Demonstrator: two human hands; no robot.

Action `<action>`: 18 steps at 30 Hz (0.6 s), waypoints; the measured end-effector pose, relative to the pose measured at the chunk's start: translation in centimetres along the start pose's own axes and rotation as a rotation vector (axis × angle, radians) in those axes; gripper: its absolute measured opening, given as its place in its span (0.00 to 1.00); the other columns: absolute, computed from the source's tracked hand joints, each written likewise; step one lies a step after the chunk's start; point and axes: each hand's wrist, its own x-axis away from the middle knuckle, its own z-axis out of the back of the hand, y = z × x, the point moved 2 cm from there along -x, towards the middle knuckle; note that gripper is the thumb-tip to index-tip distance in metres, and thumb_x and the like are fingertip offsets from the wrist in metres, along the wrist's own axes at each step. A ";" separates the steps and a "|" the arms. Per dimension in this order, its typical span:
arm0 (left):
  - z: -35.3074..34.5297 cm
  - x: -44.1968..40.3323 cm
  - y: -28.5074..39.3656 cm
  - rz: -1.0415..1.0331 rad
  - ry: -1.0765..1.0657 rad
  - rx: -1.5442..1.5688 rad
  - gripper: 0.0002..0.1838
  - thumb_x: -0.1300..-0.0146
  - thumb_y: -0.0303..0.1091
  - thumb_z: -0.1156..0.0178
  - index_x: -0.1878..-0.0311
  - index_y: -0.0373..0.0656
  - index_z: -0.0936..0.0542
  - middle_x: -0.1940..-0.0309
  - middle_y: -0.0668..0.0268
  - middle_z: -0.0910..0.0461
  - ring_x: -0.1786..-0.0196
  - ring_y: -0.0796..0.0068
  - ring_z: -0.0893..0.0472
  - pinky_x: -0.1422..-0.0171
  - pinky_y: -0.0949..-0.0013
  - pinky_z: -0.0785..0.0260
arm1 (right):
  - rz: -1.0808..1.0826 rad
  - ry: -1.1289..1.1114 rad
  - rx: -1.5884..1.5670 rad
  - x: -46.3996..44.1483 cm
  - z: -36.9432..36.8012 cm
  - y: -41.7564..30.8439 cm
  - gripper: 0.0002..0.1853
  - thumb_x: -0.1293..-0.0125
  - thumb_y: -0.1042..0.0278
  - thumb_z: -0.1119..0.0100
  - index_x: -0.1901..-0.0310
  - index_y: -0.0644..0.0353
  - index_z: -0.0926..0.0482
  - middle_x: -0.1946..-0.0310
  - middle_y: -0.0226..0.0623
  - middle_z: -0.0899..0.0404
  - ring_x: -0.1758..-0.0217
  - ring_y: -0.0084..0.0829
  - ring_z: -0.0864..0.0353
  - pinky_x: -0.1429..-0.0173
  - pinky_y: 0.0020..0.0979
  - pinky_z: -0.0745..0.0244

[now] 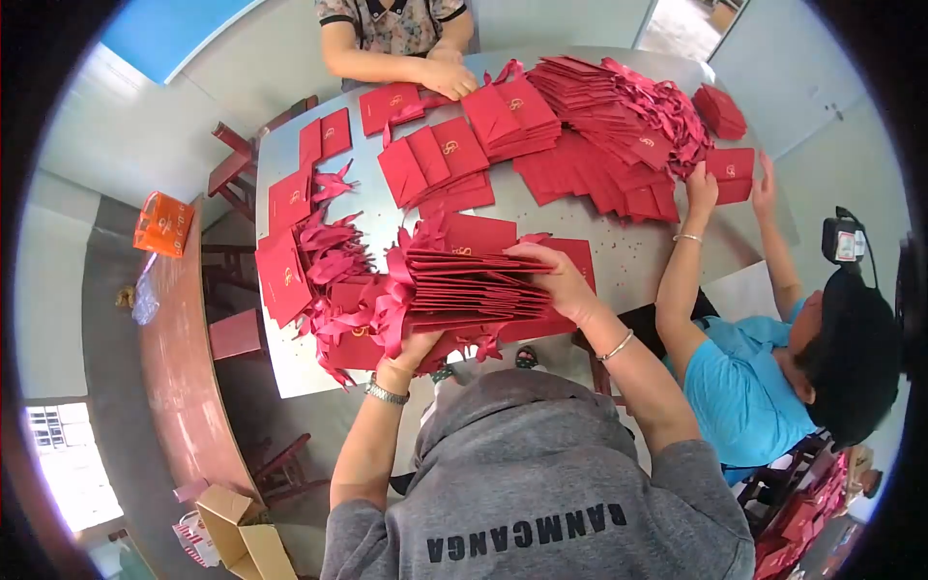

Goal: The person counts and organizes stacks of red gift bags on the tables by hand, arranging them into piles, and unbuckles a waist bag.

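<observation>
A thick stack of flat red paper gift bags [478, 288] is held between my two hands above the near edge of the table, folded edges facing me. My left hand [418, 350], below a metal watch, is closed under its left end, partly hidden by pink ribbons [391, 304]. My right hand [561, 282], with a bangle at the wrist, grips the right end, thumb and fingers around it. More red bags [570, 256] lie flat beneath and behind the stack. To the left, a heap of bags with tangled ribbon handles [333, 242] sits close to my left hand.
Overlapping piles of red bags [599, 126] cover the far right of the metal table [290, 362]. Across from me, a person's hands [447, 77] rest by some bags. At right, a co-worker in blue [744, 387] holds a red bag [732, 172]. Wooden chairs [232, 169] stand left.
</observation>
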 end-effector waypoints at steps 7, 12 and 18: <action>1.7 -1.2 -1.2 0.318 -0.364 0.156 0.25 0.39 0.38 0.36 0.41 0.39 0.26 0.43 0.61 0.23 0.43 0.67 0.24 0.37 0.66 0.32 | -0.095 0.044 -0.223 -0.4 0.0 5.2 0.16 0.38 0.76 0.41 0.47 0.63 0.27 0.51 0.33 0.22 0.48 0.23 0.25 0.40 0.27 0.29; 1.9 -1.9 -2.4 0.098 -0.456 -0.109 0.24 0.37 0.39 0.39 0.40 0.39 0.27 0.40 0.60 0.26 0.38 0.66 0.28 0.32 0.65 0.37 | -0.043 -0.068 -0.007 -0.1 0.1 4.2 0.23 0.38 0.73 0.39 0.41 0.62 0.31 0.46 0.34 0.27 0.41 0.24 0.30 0.36 0.27 0.34; 1.7 -0.9 -13.3 0.154 -0.021 0.248 0.23 0.37 0.43 0.40 0.43 0.39 0.24 0.42 0.63 0.23 0.39 0.66 0.27 0.33 0.64 0.38 | 0.007 -0.010 1.139 0.9 6.5 0.5 0.45 0.52 0.67 0.32 0.31 0.60 0.44 0.39 0.52 0.35 0.33 0.47 0.36 0.30 0.39 0.41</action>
